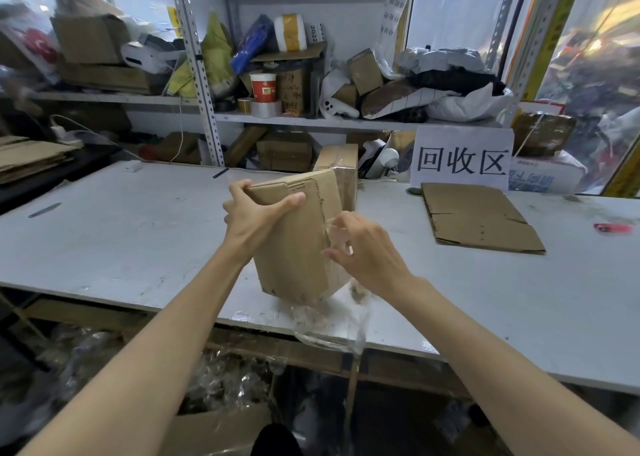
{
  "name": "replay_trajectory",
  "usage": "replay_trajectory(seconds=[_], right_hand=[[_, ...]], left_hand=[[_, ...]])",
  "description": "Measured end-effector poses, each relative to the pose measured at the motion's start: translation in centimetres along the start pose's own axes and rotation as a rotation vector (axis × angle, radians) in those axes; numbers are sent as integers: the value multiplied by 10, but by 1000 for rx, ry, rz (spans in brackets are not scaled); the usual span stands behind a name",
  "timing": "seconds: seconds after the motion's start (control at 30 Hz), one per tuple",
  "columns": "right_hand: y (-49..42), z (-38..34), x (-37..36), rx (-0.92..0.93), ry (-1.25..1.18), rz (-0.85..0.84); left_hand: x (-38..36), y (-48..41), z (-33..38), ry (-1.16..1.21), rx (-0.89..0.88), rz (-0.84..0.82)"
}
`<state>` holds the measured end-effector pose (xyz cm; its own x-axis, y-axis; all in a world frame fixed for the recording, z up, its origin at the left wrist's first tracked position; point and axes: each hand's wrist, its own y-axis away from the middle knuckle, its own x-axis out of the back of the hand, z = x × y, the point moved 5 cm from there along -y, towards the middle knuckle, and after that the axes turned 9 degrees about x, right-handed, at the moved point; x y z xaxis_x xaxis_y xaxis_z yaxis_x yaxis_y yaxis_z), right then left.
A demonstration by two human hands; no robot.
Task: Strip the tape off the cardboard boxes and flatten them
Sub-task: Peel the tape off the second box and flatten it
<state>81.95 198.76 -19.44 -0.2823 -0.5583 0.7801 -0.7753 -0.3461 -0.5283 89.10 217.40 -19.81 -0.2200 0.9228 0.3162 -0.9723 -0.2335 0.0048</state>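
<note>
one flat box (pixel 481 218) done; left hand (pixel 254 218) grips the box (pixel 294 241), right hand (pixel 367 247) pinches clear tape (pixel 329 313), another box (pixel 341 175) waits.

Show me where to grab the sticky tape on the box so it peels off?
Pinch the clear tape close to the right edge of the box, coming from the right, as the right hand does. The strip is lifted off there and hangs loose below. The left hand grips the top left corner, steadying the upright box against the pull.
</note>
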Motion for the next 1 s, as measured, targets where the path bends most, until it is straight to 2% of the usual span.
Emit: replay_trajectory(seconds=[0.07, 0.17, 0.27, 0.37, 0.6, 0.67, 0.83, 0.93, 1.0], right_hand=[[-1, 1, 4, -46, -72, 104], [-4, 8, 7, -83, -96, 108], [-5, 15, 6, -125, -122, 73], [-5, 14, 4, -98, -183, -28], [-4, 11, 16, -94, -249, -234], [-5, 10, 15, -112, -285, -183], [-12, 9, 16, -125, -13, 99], [-13, -2, 10, -48, 39, 215], [-13, -2, 5, -34, -14, 248]], left_hand=[[-7, 7, -6, -30, -4, -59], [-18, 15, -21, -104, -58, -162], [-18, 17, -27, -96, -85, -80], [-10, 12, -23, -6, -47, 27], [6, -5, -24, 81, 143, 7], [4, -4, -27, 72, 167, -39], [-2, 3, -22, 10, 125, -129], [-8, 6, -23, -64, 100, -186], [-8, 6, -30, -96, 95, -198]])
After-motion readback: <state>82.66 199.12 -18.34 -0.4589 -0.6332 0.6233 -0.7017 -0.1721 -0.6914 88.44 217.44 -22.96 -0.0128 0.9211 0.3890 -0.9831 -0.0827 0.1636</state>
